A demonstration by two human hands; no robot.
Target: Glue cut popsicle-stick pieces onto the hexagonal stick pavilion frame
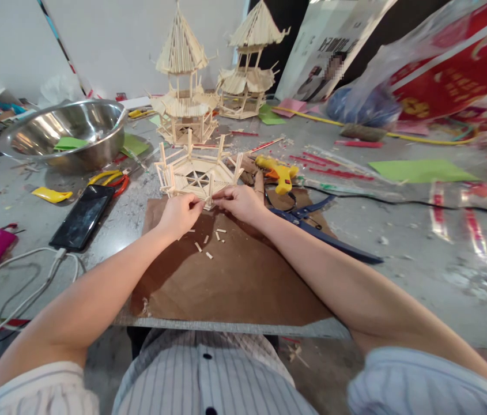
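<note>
A six-sided wooden stick frame (197, 173) with short upright posts and a spoked centre stands at the back of a brown sheet (243, 276). At its near edge, my left hand (182, 213) is closed in a pinch; whatever is between its fingertips is too small to name. Just right of the near post, my right hand (241, 202) has thumb and fingers pinched together against the frame's edge, and what they grip is hidden. Several short cut stick pieces (209, 255) lie scattered on the sheet below my hands.
Two wooden pagoda models (181, 80) stand behind. To the right are a yellow glue gun (284, 176) and blue-handled cutters (325, 233). On the left lie a metal bowl (64, 132), a phone (82, 219) with its cable, and pliers (109, 177).
</note>
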